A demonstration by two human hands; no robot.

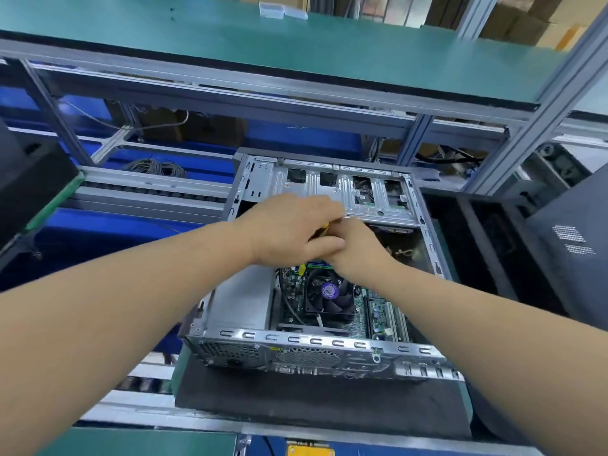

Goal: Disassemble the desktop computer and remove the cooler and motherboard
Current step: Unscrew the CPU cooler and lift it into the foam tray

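- The desktop computer case (316,348) lies on its side with the side panel off, on a dark mat (312,403) on the conveyor line, at the centre of the view.
- Its rear panel, with a round perforated vent, faces the person.
- The motherboard (360,319) sits inside the case, on the floor of the open chassis.
- The cooler (329,296) is mounted on the motherboard; its black fan carries a purple round label at the hub.
- A grey metal housing (241,301) occupies the left part of the case, just beside the cooler.
- A silver drive cage (345,189) spans the far end of the case, beyond both hands.
- The left hand (289,232) is above the middle of the case; its fingers are curled around a small object with a yellow and black part, only partly visible.
- The right hand (353,248) touches the left hand from the right; its fingers are tucked under the left hand, and their position cannot be told.
- Both hands are above the far edge of the cooler, in front of the drive cage.
- A green shelf (263,44) on an aluminium frame runs above the work position.
- Blue bins (184,162) stand behind the conveyor; one holds a coil of grey cable (154,167).
- A dark perforated panel (572,258) stands to the right of the case.
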